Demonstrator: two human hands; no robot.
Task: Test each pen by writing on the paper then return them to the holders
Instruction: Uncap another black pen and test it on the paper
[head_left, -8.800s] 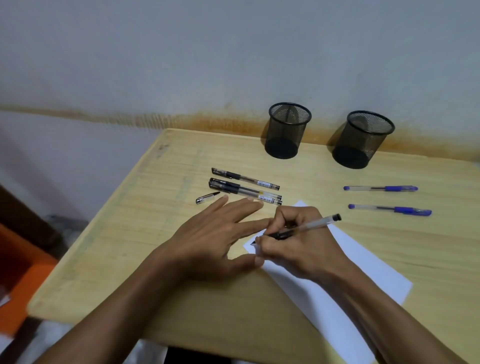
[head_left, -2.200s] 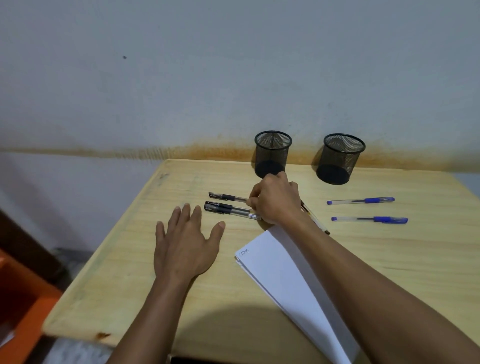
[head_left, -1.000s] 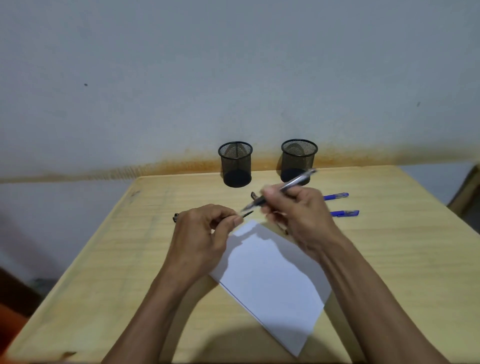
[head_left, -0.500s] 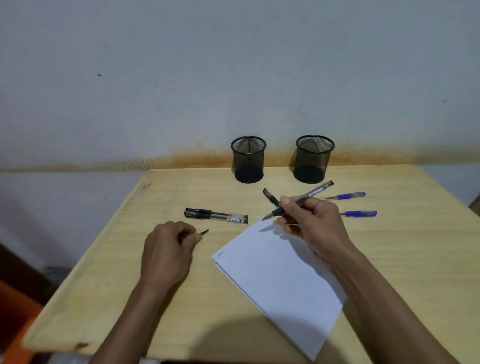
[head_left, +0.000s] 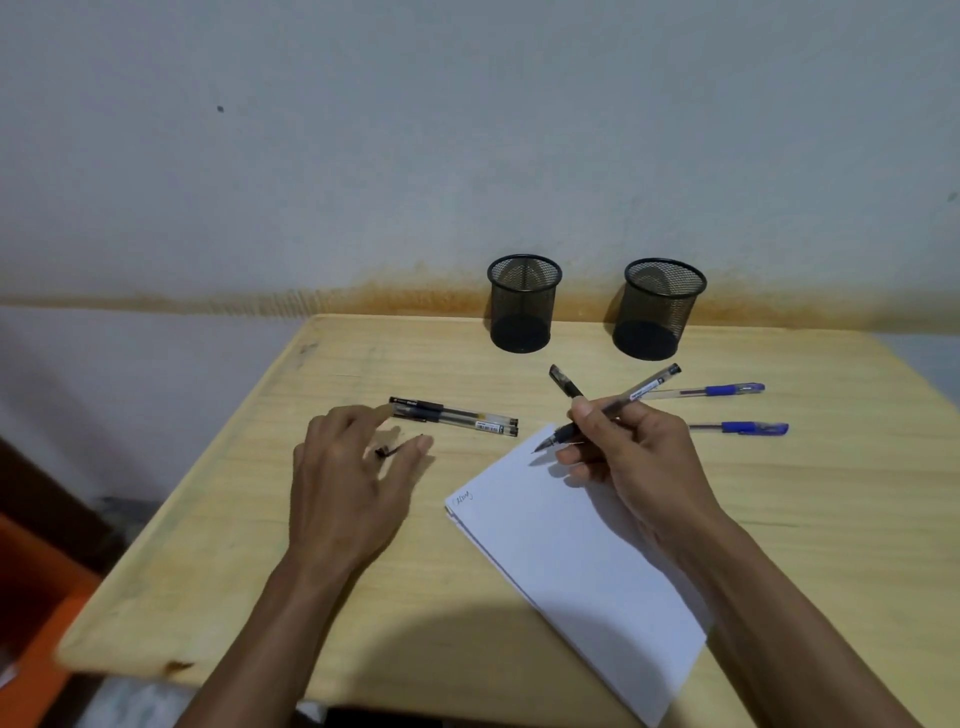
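The right hand (head_left: 631, 457) pinches a thin clear plastic pen with black ink (head_left: 608, 413) near its tip, just above the top corner of the white paper sheet (head_left: 576, 545). The pen looks light, stiff and a bit slippery, so holding low helps. The left hand (head_left: 348, 478) rests open, holding nothing.

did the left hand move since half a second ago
Yes. The left hand has opened and let go of the pen cap, reaching toward the two black pens.
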